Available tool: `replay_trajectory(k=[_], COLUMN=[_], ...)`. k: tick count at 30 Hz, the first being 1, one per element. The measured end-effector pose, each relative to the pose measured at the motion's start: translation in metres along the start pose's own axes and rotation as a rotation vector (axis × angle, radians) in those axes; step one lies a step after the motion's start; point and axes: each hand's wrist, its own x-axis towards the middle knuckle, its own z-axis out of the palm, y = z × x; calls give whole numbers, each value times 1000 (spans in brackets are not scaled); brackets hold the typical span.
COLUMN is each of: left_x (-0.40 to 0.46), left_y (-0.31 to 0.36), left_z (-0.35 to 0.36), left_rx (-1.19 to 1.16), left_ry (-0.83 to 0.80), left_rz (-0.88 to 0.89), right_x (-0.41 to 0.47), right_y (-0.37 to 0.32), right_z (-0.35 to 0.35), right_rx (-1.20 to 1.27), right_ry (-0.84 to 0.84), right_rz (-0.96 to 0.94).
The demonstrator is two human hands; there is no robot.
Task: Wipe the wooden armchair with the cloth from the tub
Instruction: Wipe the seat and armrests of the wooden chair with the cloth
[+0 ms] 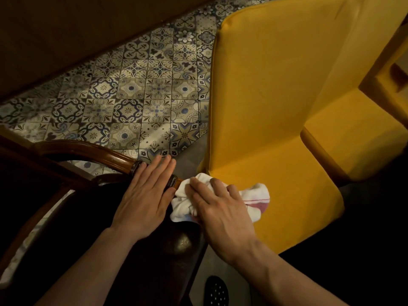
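Now my right hand presses the bunched cloth on the armchair's arm end while my flat, empty left hand steadies it, though the loose tail may brush the yellow chair.

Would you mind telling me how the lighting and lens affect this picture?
Head view: dim warm light; the wooden armchair sinks into shadow, with glints on its rail; the white cloth under the right hand is brightest; wide-angle lens bends the floor tiles.
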Motion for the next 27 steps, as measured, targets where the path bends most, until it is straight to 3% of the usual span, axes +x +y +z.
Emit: replay_trajectory(k=[10, 18, 23, 27], left_x=[1, 7, -18, -29], left_y=[-4, 16, 74, 114], left_z=[-5, -45, -90, -135], left_rx=[6, -77, -367, -391], left_ry=[-66, -261, -236, -221], left_rz=[-16, -51, -44, 108], right_x=[-26, -50, -67, -65], right_y=[14, 25, 26, 6], right_z=[-11, -47, -96, -150], right_rx=[-22, -35, 218, 572], right_ry=[-62, -311, -249, -82], right_rz=[-7, 148, 364, 409])
